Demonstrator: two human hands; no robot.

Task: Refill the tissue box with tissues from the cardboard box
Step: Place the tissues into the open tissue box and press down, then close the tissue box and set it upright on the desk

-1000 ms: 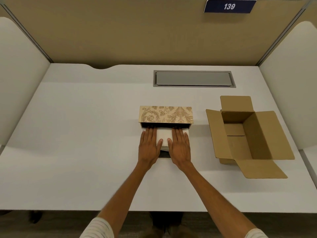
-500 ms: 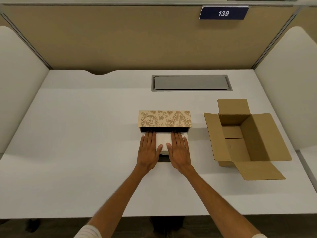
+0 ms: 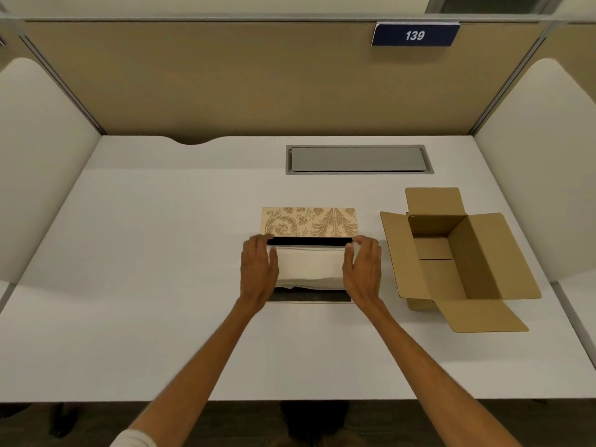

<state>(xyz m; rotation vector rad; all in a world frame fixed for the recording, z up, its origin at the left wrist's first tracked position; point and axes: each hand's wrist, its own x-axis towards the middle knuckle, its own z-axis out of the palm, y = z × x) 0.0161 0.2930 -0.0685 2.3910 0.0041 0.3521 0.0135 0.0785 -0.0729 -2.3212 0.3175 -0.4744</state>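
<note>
A tan tissue box with a leaf pattern lies in the middle of the white desk, its open side dark and facing me. A white stack of tissues sits partly inside that opening, over a dark flap lying flat on the desk. My left hand presses the stack's left end and my right hand its right end, fingertips at the box's corners. The cardboard box stands to the right with its flaps spread; nothing shows inside it.
A grey cable hatch is set into the desk behind the tissue box. White side panels and a tan back wall with a "139" sign close in the desk on three sides.
Both hands slid apart from the top of the tissue stack to its left and right ends. The top of the white stack is now uncovered. The camera view tilted slightly.
</note>
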